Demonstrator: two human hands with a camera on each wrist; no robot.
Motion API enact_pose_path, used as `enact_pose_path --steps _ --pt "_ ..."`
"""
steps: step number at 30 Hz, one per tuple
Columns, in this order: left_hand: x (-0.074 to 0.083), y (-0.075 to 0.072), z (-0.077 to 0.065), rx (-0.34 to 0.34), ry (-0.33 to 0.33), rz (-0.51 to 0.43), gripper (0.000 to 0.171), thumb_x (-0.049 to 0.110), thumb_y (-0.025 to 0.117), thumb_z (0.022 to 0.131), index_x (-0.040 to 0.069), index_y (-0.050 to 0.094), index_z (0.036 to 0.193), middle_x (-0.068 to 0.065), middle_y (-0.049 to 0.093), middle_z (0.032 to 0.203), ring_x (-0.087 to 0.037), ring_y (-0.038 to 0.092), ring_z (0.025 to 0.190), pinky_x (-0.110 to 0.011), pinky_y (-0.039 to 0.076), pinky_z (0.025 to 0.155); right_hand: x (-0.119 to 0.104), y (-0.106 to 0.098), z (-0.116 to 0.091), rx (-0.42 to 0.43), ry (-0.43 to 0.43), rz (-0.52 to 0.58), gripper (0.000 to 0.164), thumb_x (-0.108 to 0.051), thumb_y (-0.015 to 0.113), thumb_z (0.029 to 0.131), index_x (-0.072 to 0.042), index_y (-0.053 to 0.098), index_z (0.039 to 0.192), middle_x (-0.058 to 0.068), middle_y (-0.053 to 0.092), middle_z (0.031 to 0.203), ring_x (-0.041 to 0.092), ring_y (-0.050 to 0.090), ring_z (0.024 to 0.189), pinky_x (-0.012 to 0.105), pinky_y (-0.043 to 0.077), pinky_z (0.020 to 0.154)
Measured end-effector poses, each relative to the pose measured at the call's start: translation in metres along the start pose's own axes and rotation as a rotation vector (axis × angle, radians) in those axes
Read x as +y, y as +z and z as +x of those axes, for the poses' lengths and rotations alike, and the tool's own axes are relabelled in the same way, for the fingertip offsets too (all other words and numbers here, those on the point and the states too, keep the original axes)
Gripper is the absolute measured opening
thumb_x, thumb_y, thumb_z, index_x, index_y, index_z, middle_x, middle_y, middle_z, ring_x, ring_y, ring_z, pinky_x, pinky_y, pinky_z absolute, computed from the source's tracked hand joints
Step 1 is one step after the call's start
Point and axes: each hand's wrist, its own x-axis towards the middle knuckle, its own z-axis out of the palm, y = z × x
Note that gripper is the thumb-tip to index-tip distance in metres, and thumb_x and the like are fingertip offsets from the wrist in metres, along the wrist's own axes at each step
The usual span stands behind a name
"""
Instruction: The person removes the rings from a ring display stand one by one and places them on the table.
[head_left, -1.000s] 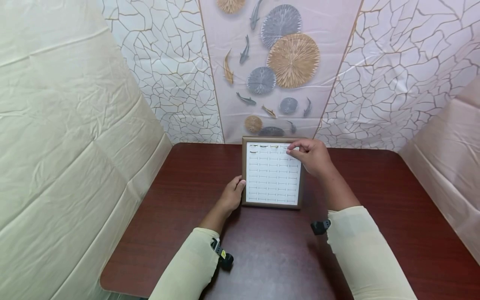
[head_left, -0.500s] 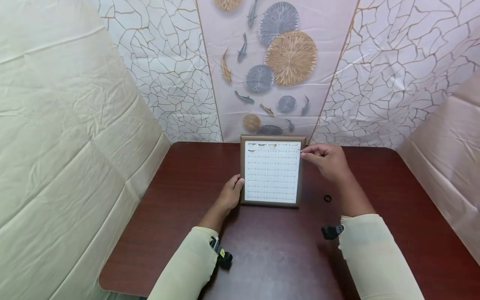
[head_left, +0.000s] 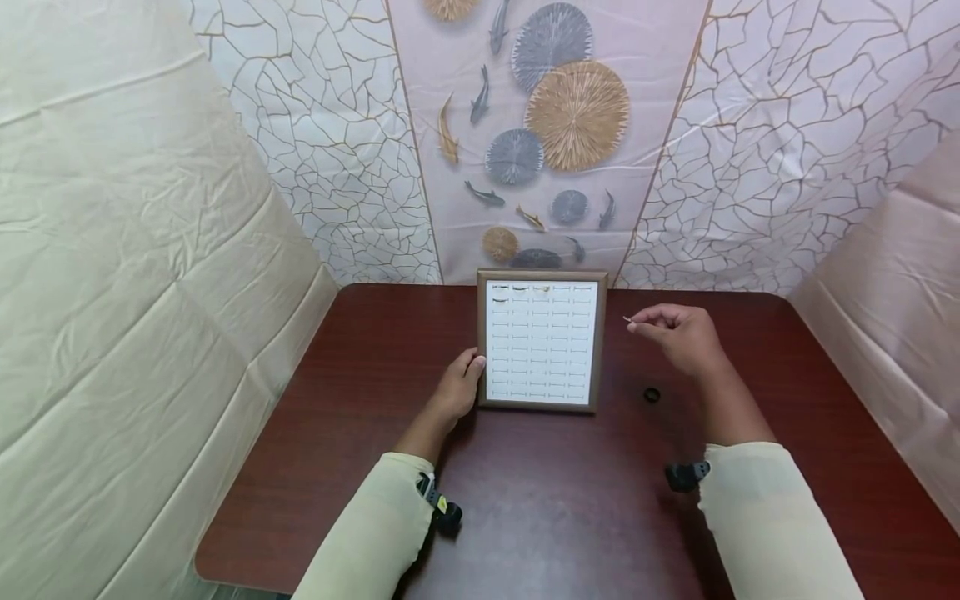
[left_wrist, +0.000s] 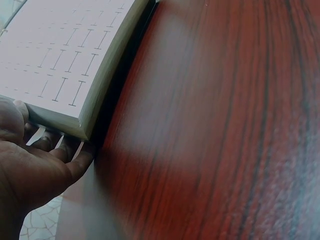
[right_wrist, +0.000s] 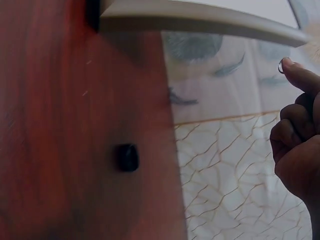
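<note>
A framed white board (head_left: 540,346) printed with rows of short slot marks stands tilted up on the table. My left hand (head_left: 457,385) grips its left edge, thumb in front and fingers behind, as the left wrist view also shows. Several small rings or bands (head_left: 520,288) sit in the top two rows, too small to make out well. To the right of the board, my right hand (head_left: 678,337) pinches a thin silver ring (right_wrist: 281,67) between thumb and fingertip, apart from the board. A black ring (head_left: 652,395) lies on the table below that hand.
The dark red wooden table (head_left: 360,367) has rounded corners. Behind it hangs a patterned cloth (head_left: 525,167) with fish and discs. Pale fabric walls (head_left: 150,275) close off the left and right sides.
My right hand has moved right, from the board's top row to beside the frame, pinching the silver ring. The black ring, earlier hidden, now shows. My left hand keeps its grip.
</note>
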Motion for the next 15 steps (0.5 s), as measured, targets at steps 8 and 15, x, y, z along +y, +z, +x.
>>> enact_pose_path --steps 8,15 --pt "0.001 -0.002 0.0 -0.007 0.006 0.006 0.057 0.037 0.042 0.12 0.005 0.04 0.168 -0.022 0.043 0.172 -0.039 0.035 0.164 -0.059 0.031 0.134 0.02 0.006 0.001 -0.184 0.084 -0.106 0.014 -0.015 0.076 0.104 -0.005 0.083 0.111 0.013 0.08 0.108 0.027 0.064 0.097 0.031 0.051 0.077" --pt "-0.001 -0.001 0.001 -0.009 0.003 0.001 0.057 0.038 0.043 0.12 0.006 0.042 0.167 -0.021 0.044 0.171 -0.038 0.036 0.163 -0.058 0.031 0.134 0.03 0.011 0.0 -0.327 0.111 -0.176 0.013 -0.007 0.071 0.104 -0.004 0.083 0.102 0.017 0.082 0.113 0.029 0.067 0.098 0.033 0.053 0.075"
